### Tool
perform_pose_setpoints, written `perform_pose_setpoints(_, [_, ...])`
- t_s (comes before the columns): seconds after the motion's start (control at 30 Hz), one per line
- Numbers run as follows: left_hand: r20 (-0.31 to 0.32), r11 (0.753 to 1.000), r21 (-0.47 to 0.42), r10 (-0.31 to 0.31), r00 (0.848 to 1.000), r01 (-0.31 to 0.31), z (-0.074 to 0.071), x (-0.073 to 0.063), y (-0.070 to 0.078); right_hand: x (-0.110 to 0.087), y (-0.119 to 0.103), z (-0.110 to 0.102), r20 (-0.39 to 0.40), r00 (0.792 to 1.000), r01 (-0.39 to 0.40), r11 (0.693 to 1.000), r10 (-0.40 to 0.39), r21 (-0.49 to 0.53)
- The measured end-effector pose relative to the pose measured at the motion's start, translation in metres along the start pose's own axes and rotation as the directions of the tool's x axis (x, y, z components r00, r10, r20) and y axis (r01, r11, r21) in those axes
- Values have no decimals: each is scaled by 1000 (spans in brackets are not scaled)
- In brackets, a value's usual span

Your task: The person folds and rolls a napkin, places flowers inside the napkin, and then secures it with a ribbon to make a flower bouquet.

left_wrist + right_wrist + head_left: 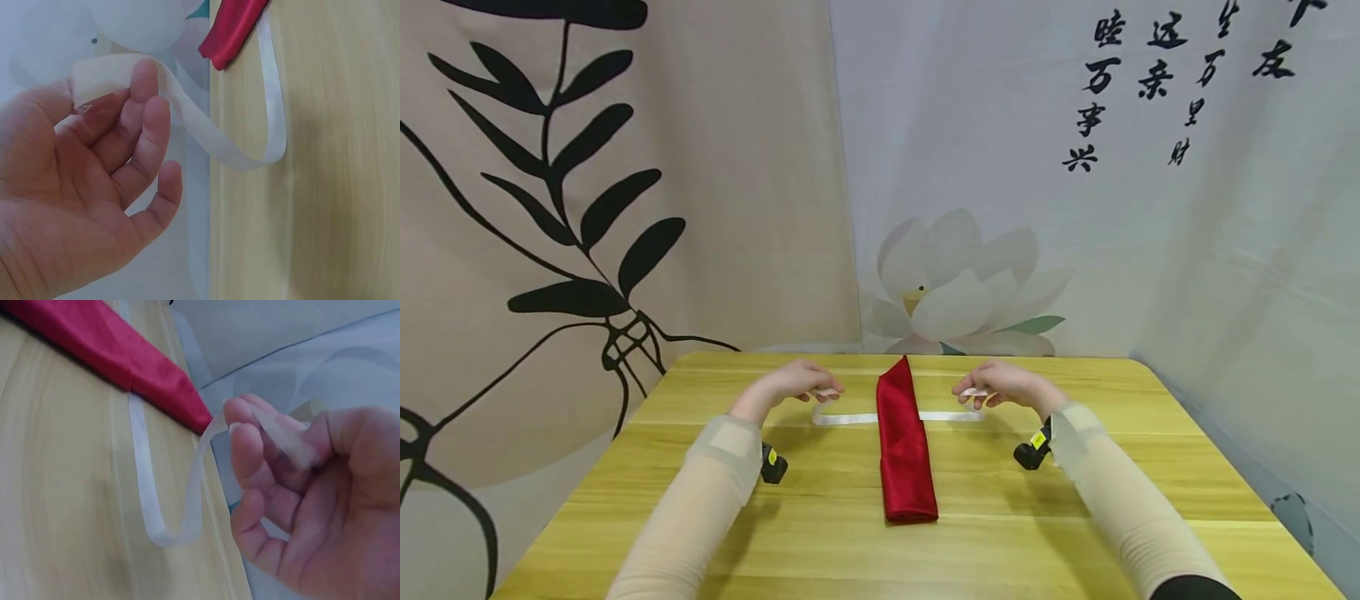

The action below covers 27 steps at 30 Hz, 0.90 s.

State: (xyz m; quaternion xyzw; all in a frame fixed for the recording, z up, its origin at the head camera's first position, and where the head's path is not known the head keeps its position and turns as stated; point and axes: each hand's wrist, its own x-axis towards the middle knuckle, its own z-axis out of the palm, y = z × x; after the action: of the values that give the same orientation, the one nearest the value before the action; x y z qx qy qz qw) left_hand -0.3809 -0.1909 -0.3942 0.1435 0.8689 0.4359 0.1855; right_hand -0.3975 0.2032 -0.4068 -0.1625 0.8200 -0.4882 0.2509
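Note:
A folded strip of red satin cloth (pixel 906 454) lies lengthwise on the table, its far end pointed. Crosswise under it runs a white ribbon (pixel 850 419), showing on both sides. My left hand (pixel 793 382) pinches one end of the ribbon between thumb and fingers, raised above the table. From there the ribbon (pixel 215 140) droops in a loop and runs back to the cloth. On the other side my right hand (pixel 1011 386) pinches the opposite end, also raised. That ribbon half (pixel 142 462) sags onto the wood and climbs to the fingertips.
The wooden table (pixel 820 542) has its far edge just beyond both hands. Behind it hangs a printed backdrop (pixel 760 183) with leaves, a lotus and characters. Small black cameras are strapped at both wrists, the left camera (pixel 772 464) and the right camera (pixel 1032 450).

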Motion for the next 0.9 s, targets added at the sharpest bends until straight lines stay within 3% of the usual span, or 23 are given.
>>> perform_pose_setpoints(0.23, [23,999,-14,41,999,-40,5,9,2,9,-9,4,27,996,80,997,-80,4])
perform_pose_setpoints(0.6, [47,995,-40,88,995,-86,14,18,2,16,-3,13,71,990,119,992,-121,31])
perform_pose_setpoints(0.9, [-40,998,-27,51,998,-52,23,24,6,25,-5,23,62,980,186,982,-188,35])
